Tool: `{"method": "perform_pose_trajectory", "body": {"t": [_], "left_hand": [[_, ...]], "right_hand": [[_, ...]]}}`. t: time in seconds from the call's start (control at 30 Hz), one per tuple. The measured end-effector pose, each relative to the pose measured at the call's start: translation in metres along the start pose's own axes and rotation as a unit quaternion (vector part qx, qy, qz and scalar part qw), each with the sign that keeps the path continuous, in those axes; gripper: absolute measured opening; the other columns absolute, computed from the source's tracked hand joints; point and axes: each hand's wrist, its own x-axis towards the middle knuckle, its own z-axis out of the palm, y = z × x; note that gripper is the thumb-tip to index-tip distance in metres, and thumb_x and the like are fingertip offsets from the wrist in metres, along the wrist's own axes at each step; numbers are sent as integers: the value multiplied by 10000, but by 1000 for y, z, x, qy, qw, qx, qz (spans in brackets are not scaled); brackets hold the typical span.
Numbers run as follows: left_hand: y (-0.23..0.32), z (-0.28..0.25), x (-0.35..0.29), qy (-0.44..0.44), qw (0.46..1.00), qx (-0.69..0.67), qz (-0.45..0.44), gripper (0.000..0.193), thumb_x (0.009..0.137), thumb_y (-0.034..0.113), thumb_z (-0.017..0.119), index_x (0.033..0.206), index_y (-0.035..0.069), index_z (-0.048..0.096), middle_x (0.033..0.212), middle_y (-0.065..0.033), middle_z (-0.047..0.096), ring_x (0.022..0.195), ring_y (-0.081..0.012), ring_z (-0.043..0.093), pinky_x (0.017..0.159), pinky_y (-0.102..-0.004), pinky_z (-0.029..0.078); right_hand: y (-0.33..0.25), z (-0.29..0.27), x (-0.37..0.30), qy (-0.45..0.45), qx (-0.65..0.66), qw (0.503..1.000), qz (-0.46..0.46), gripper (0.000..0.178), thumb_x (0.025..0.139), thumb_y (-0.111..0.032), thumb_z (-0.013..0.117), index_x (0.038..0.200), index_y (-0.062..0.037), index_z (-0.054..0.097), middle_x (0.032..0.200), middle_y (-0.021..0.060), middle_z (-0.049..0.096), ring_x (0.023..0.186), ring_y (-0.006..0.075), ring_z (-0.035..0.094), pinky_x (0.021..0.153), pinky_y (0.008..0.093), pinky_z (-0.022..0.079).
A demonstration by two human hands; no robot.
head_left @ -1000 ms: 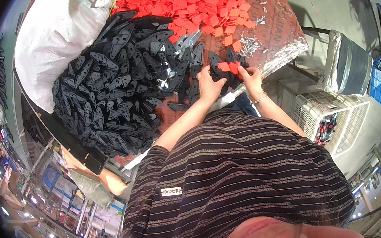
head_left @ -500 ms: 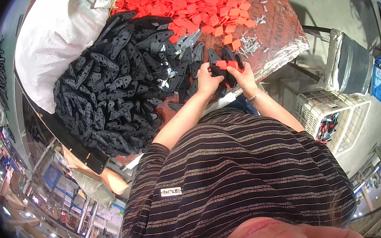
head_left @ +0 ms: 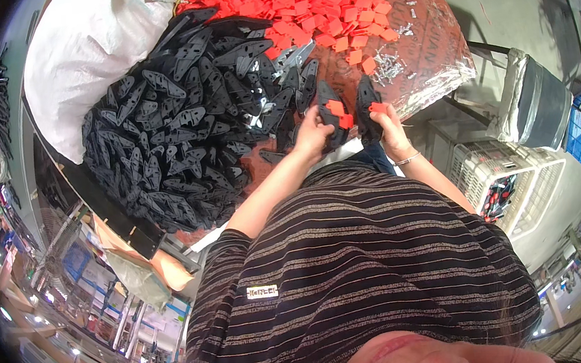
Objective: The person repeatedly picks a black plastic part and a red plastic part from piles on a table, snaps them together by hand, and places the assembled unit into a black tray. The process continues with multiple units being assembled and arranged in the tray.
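Both our hands are busy just over the near edge of the counter [head_left: 443, 39], not far in from its near right corner. The left hand [head_left: 314, 137] has its thumb and fingers pinched on a dark pointed part [head_left: 324, 96], with red tabs [head_left: 345, 122] showing against it. The right hand [head_left: 392, 131] pinches a second dark part [head_left: 366, 91], its thumb by a red piece [head_left: 376, 108]. We can't tell whether the red bits are seated or just held there.

Our two cents on fitting red to dark, which is what this looks like: keep the grip low, points facing the far edge, so the holes stay visible. Line the tab up before pressing; forcing it crooked could scuff or bend it. Work clear of the dark pile [head_left: 163, 146] on the left side, and don't let a sleeve sweep the loose screws [head_left: 388, 66] toward the right edge.
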Motion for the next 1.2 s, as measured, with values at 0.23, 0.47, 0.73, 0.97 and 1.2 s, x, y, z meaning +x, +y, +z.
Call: {"method": "perform_pose_trajectory", "body": {"t": [0.23, 0.47, 0.73, 0.97, 1.2], "left_hand": [[-41, 17, 6, 160, 949, 239, 130, 679, 644, -150, 510, 1293, 42, 445, 1105, -109, 484, 885, -203, 586, 795, -273, 478], [-23, 26, -2, 23, 995, -93, 23, 387, 695, 15, 449, 1066, 47, 553, 913, -39, 569, 768, -145, 535, 647, -275, 445], [-21, 14, 5, 11, 986, -131, -99, 289, 872, 228, 406, 1090, 99, 545, 942, -50, 616, 859, -209, 604, 718, -357, 493], [-18, 4, 4, -72, 972, -196, -109, 229, 810, 222, 418, 941, 83, 543, 828, -47, 573, 747, -189, 540, 649, -325, 423], [24, 35, -4, -75, 960, -250, -100, 341, 768, 109, 436, 1087, 40, 534, 885, -70, 580, 732, -185, 548, 647, -305, 441]], "right_hand": [[17, 34, -8, -1, -81, 996, 28, 457, 833, -167, 577, 1241, -18, 435, 1136, 81, 525, 1030, 165, 504, 902, 273, 394], [34, 42, 1, 85, -362, 912, -173, 686, 709, -251, 626, 1289, 40, 400, 1090, 226, 544, 996, 341, 531, 909, 389, 404], [32, 35, 16, 12, -201, 979, -23, 585, 723, -177, 692, 1239, 4, 484, 1080, 122, 564, 964, 161, 540, 848, 304, 445], [26, 39, 22, 64, -425, 898, -96, 836, 573, -408, 795, 1215, -4, 442, 1155, 245, 453, 1141, 341, 414, 962, 409, 372], [-19, 51, 19, 32, -515, 804, -295, 847, 549, -241, 799, 1239, 31, 388, 1109, 220, 517, 1067, 348, 508, 930, 429, 410]]}}
